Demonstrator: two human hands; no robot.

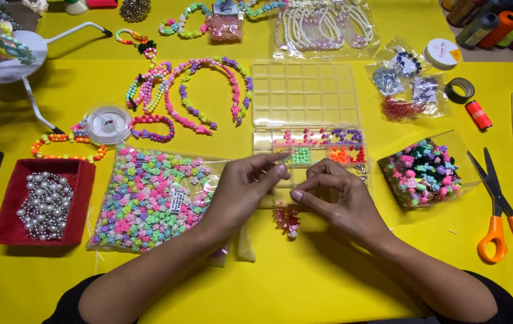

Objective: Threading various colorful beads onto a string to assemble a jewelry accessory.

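Fig. Head view, yellow table (328, 288), items listed L to R.

Far L: red tray (10, 231) w/ silver pearls (43, 205); above it an orange bead string (64, 141) and a clear cord spool (107, 124). Next: clear bag of pastel flower beads (148, 201), lying flat, its R edge under the left hand (244, 189). Behind it, several beaded headbands (208, 90) in pink, purple and green.

Centre: left hand, thumb and forefinger drawn narrow, tips pinched together; whatever sits between them is too small to tell. Just R of it the right hand (337, 198), fingers curled, thumb tip near the left forefinger. Both hands hover over the near edge of the clear compartment box (304, 120), lid open, w/ green, orange, purple beads in separate cells. A small red-pink bead cluster (286, 219) hangs just below the fingertips, btwn the hands.

R: bag of mixed bright beads (424, 174); orange-handled scissors (499, 210), blades shut; thread spools (496, 27) at top R corner.
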